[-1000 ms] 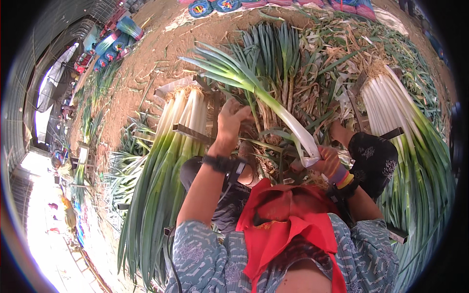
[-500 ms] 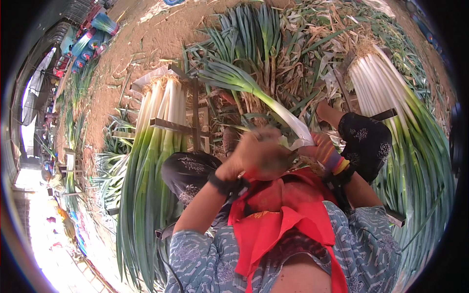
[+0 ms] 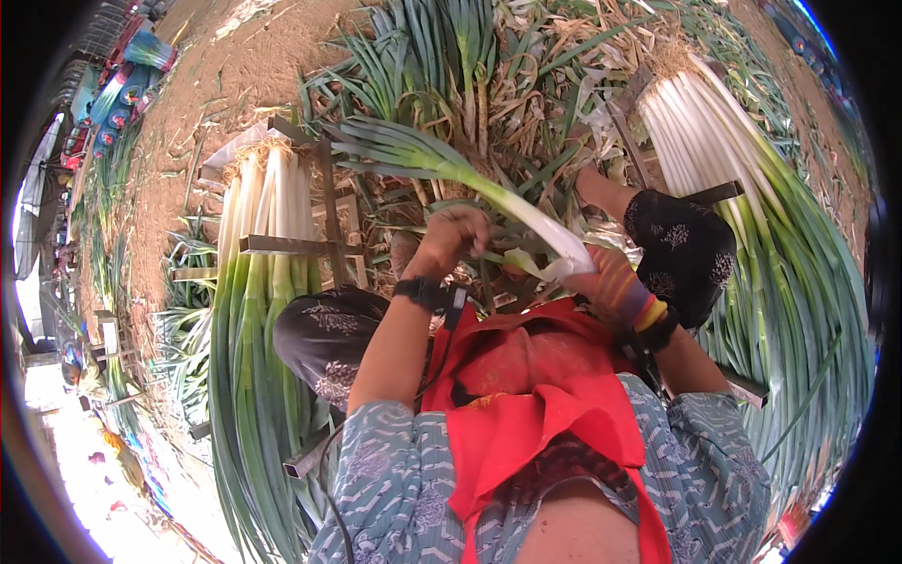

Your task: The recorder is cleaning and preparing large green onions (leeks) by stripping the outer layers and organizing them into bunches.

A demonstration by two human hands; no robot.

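A long green onion (image 3: 526,214) slants over my lap, its white end down at the right and its green leaves up at the left. My right hand (image 3: 615,285), in a striped glove, is closed round that white end. A pale strip of loose skin (image 3: 526,263) hangs beside the grip. Off the stalk, to its left, my bare left hand (image 3: 455,239) is raised with loosely curled fingers and nothing visible in it. Both wrists wear black bands.
Metal racks hold green onion bundles on the left (image 3: 268,282) and right (image 3: 752,207). More untrimmed green onions (image 3: 423,56) lie ahead on the ground among peeled leaf litter (image 3: 554,85). A red apron (image 3: 536,376) covers my lap.
My left hand has moved away from the onion's white end, up and to the left. My right hand keeps its hold on the onion. The whole view has shifted a little.
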